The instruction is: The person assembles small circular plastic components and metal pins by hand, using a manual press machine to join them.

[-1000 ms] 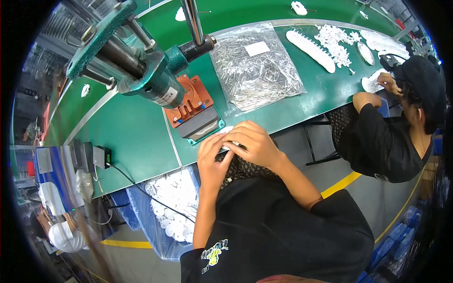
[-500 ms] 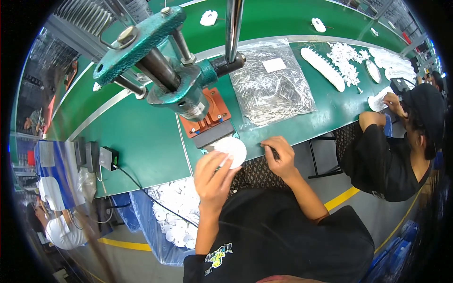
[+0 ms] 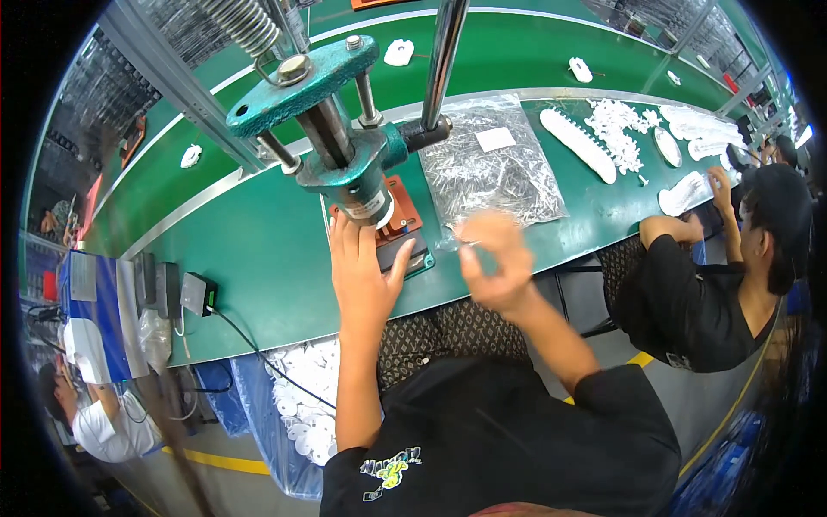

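My left hand (image 3: 360, 271) lies over the near left side of an orange press fixture (image 3: 401, 202) with a dark front block (image 3: 402, 255). Its fingers are stretched out and its thumb stands apart on the block. A round white plastic disc (image 3: 388, 209) shows partly under the head of a green hand press (image 3: 345, 172), by my left fingertips; the press head hides the rest. My right hand (image 3: 500, 263), blurred by motion, is at the near edge of a clear bag of small metal pins (image 3: 500, 177). Its thumb and forefinger are curled together; anything between them is too small to make out.
Below the table's left front edge stands a blue-lined bin of white discs (image 3: 306, 396). A small black box (image 3: 200, 293) with a cable sits on the left. White parts (image 3: 616, 129) lie at right, where a co-worker (image 3: 715, 276) sits. A green conveyor (image 3: 500, 43) runs behind.
My left hand has moved forward, bringing the white disc from in front of the fixture to under the press head. My right hand has moved forward and slightly left to the bag's near edge.
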Action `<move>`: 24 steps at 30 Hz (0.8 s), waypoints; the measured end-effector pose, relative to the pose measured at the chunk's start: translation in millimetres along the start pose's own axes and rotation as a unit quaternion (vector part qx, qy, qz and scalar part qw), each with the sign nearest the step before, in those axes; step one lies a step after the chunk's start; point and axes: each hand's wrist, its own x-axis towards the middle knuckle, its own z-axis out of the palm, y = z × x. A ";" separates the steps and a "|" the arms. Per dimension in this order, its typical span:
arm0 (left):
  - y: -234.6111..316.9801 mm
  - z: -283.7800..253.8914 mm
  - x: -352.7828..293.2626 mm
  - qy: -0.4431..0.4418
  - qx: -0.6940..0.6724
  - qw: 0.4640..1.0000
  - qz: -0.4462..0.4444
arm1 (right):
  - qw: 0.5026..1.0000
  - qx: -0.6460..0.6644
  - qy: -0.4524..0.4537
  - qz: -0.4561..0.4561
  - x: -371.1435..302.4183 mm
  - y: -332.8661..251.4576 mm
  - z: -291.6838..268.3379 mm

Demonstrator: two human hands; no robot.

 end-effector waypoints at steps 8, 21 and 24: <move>-10.5 -1.0 13.5 0.037 0.076 0.996 0.003 | 0.992 -0.055 0.055 -0.099 260.7 -60.8 -9.6; -31.9 -8.2 5.3 0.002 0.002 1.000 0.004 | 0.935 0.265 0.227 -0.063 -7.8 -72.1 -10.6; -40.5 -3.8 3.7 0.032 0.016 0.998 0.059 | 0.920 0.367 0.129 -0.041 28.3 -77.8 -30.2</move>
